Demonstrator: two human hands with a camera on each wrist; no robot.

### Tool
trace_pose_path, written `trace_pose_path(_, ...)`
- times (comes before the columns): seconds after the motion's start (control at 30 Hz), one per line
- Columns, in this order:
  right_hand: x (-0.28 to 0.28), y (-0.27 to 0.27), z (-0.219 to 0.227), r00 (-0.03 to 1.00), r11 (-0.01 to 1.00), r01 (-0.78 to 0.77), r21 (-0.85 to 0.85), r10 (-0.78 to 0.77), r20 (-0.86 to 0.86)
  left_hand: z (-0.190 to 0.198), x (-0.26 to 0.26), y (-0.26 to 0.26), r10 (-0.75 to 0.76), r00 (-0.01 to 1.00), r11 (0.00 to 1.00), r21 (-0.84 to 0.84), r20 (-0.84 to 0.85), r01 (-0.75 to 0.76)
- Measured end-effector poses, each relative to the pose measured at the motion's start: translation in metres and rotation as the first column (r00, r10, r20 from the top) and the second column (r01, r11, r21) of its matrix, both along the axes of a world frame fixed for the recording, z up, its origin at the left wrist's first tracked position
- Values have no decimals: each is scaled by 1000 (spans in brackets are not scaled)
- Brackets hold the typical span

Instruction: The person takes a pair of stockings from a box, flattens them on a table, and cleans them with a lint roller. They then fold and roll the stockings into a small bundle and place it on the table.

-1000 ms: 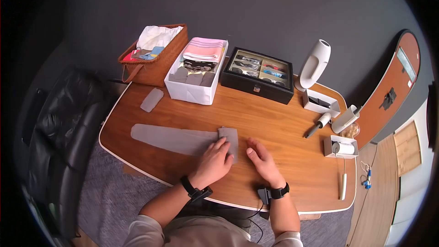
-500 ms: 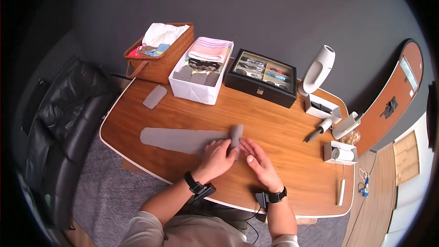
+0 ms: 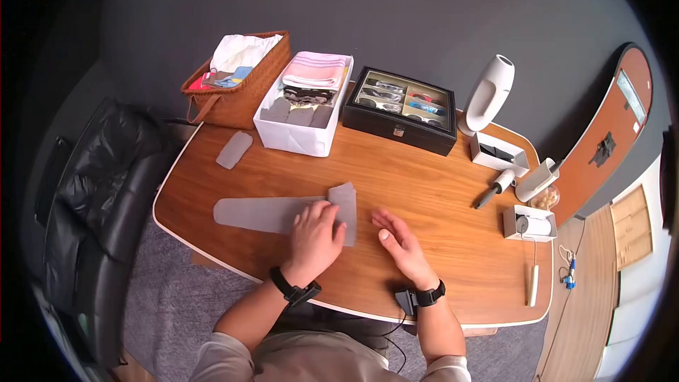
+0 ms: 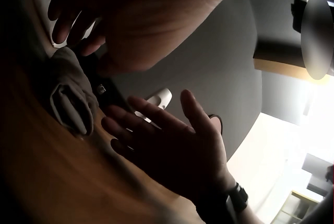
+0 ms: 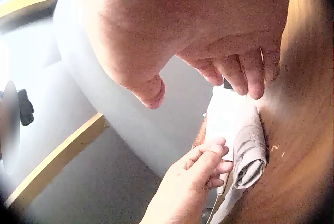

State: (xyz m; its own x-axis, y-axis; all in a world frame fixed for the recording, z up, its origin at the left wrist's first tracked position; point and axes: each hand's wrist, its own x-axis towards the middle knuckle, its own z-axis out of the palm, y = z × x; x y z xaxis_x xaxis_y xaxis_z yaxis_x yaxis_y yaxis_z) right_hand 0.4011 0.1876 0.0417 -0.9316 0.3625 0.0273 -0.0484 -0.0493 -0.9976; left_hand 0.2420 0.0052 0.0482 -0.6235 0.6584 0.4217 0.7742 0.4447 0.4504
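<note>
A long, narrow grey folded cloth (image 3: 254,213) lies across the table, its right end turned over into a thick flap (image 3: 343,205). Both wrist views show that end as a loose roll (image 4: 73,98) with layers visible at its side. My left hand (image 3: 316,237) rests over the cloth just left of the flap, fingers loosely bent. In the right wrist view its fingertips (image 5: 222,166) are right beside the roll. To the right of the flap, my right hand (image 3: 403,244) is held apart from the cloth, palm facing it, fingers extended and holding nothing.
A smaller grey folded cloth (image 3: 234,149) lies at the back left. Behind stand a wicker basket (image 3: 272,64), a white box (image 3: 291,139) of folded textiles and a black eyewear case (image 3: 396,134). Lint rollers, small white boxes (image 3: 508,223) and a mirror (image 3: 601,134) occupy the right.
The cloth's right end, a narrow upright roll half a second ago, now lies wider and flatter. My left hand has shifted left off it; my right hand has drawn away from it.
</note>
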Motion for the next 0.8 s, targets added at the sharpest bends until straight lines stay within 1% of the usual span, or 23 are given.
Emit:
trace_pose_path(0.03,-2,-1,-2,999,998,47,33,-48,11,3,4,1,-10,1000,998,-56,-7,9)
trace_pose_path(0.07,-4,0,-4,996,981,78,177,-85,29,4,7,3,-19,1000,994,-111,-13,17)
trace_pose_path(0.1,-4,2,-6,991,942,105,317,-124,40,5,9,6,-25,1000,988,-150,8,25)
trace_pose_path(0.13,-5,4,-9,985,883,128,452,-165,44,2,13,8,-39,999,990,-134,5,40)
trace_pose_path(0.2,-8,9,-29,986,891,145,430,-168,16,-6,21,14,-76,997,992,-104,-2,75)
trace_pose_path(0.23,-9,9,-31,985,896,155,417,-172,3,-9,26,16,-111,994,990,-87,20,113)
trace_pose_path(0.3,-8,8,-33,985,954,153,259,-167,31,-18,32,21,-165,986,985,-46,31,167)
trace_pose_path(0.37,-7,6,-24,988,980,150,128,-154,23,-23,32,27,-194,979,981,-6,63,195)
trace_pose_path(0.43,-1,4,-9,990,990,141,26,-140,-19,-22,31,33,-159,958,987,39,238,154)
trace_pose_path(0.47,0,4,-4,995,995,98,2,-98,-28,-19,29,36,-144,935,990,60,323,132)
trace_pose_path(0.57,4,5,6,997,998,-36,-44,33,-71,-5,21,38,-45,898,999,48,438,26)
trace_pose_path(0.63,4,0,10,986,990,-132,-44,127,-110,-3,19,33,3,955,999,-36,296,8)
trace_pose_path(0.67,4,-3,13,984,987,-150,-54,143,-107,-3,17,30,20,975,997,-76,221,-3)
trace_pose_path(0.73,4,-6,19,980,980,-183,-75,176,-98,-11,13,24,48,985,997,-74,165,-37)
trace_pose_path(0.8,4,-4,15,985,989,-146,-7,144,-98,-14,11,19,102,989,994,-48,109,-97)
